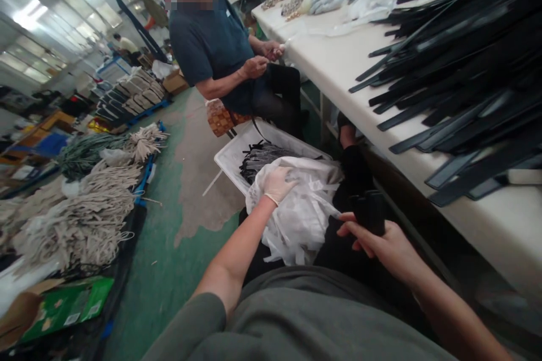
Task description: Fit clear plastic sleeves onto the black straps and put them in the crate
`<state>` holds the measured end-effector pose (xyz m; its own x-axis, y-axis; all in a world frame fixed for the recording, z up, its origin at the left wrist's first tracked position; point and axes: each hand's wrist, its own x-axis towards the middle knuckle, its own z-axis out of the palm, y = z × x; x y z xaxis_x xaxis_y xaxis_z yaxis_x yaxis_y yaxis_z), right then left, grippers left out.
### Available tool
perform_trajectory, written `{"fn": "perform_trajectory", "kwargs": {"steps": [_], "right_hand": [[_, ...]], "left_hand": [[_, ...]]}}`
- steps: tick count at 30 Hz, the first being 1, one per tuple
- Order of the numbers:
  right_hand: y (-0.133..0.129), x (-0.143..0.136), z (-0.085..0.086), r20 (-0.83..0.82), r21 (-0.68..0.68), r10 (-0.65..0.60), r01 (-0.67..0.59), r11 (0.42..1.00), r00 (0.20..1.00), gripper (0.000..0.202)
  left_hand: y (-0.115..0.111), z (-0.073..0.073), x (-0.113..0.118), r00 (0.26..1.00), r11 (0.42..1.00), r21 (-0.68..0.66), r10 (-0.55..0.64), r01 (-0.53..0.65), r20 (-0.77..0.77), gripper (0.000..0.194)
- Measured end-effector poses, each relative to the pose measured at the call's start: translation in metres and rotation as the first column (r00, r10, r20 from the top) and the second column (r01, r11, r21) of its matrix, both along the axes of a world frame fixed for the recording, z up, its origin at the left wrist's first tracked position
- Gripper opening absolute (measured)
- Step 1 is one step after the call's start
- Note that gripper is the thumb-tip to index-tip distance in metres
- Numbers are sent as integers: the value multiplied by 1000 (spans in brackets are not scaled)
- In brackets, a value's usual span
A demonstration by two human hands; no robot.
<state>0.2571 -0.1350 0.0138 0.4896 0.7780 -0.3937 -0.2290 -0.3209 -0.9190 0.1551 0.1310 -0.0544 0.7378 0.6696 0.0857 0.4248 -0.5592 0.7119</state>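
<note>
Here, plastic (302, 223) is lying under the left hand (279, 183), grip unclear, while the right hand (387, 242) is holding a black piece (371, 211).

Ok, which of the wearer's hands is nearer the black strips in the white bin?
Left. The left hand is on the white plastic, close to the black strips; the right hand, holding a black object, is farther off to the right.

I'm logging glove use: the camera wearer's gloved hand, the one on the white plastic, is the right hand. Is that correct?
No, the gloved hand is the left hand, as the head view shows. It is indeed on the white plastic.
</note>
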Motion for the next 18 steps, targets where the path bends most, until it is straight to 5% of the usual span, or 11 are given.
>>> {"fn": "perform_trajectory", "kwargs": {"steps": [5, 8, 11, 15, 18], "right_hand": [[-5, -1, -5, -131, 18, 110, -108, 994, 985, 49], [-3, 5, -8, -238, 74, 142, -128, 989, 961, 48], [9, 1, -7, -351, 134, 205, -168, 977, 914, 47], [33, -25, -2, -436, 158, 320, -279, 947, 841, 47], [48, -49, 0, -413, 134, 370, -346, 929, 832, 43]], "left_hand": [[-4, 3, -3, 998, 998, 70, 2, -6, 59, 13], [-23, 31, -41, 977, 970, 244, -61, 10, 203, 6], [-51, 69, -83, 935, 871, 490, -192, 23, 297, 7], [-87, 107, -120, 922, 762, 632, -335, 145, 193, 12], [-104, 115, -130, 893, 694, 671, -437, 261, 105, 13]]}}
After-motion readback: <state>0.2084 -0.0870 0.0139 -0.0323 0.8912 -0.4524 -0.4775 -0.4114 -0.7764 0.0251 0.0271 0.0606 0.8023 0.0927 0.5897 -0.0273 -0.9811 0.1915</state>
